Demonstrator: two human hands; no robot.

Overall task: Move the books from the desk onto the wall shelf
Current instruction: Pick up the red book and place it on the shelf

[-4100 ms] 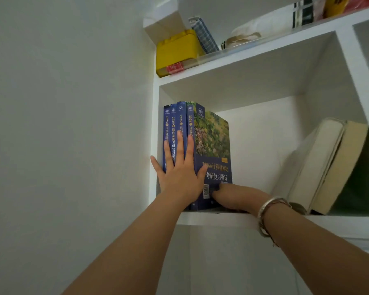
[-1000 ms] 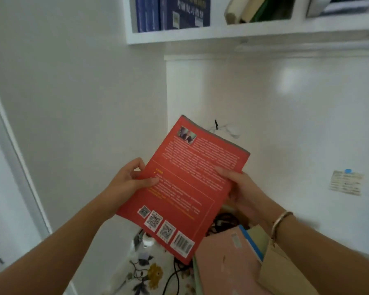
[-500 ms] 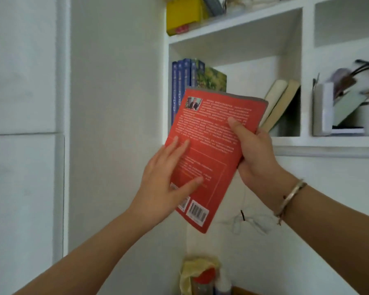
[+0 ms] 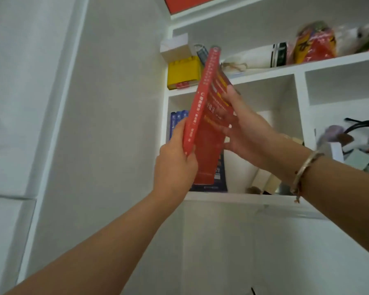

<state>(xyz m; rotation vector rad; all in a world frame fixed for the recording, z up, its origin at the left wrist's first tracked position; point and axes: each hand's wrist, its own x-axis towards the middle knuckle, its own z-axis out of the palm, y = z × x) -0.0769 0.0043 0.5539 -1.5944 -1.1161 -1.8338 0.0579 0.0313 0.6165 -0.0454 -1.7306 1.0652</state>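
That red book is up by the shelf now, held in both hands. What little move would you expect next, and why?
Probably slide the red book into the gap just right of the blue books. It is already upright, spine facing out, in front of that compartment; the left hand grips its lower spine and the right hand steadies the cover, while its bottom edge sits above the shelf board.

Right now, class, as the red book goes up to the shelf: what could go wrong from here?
1. The red book tilts, and its top reaches above the shelf opening; it may catch the board overhead.
2. The left hand grips only the lower spine and the right hand lies flat on the cover; the book could slip.
3. Pushed in slanted, it may knock the blue books.
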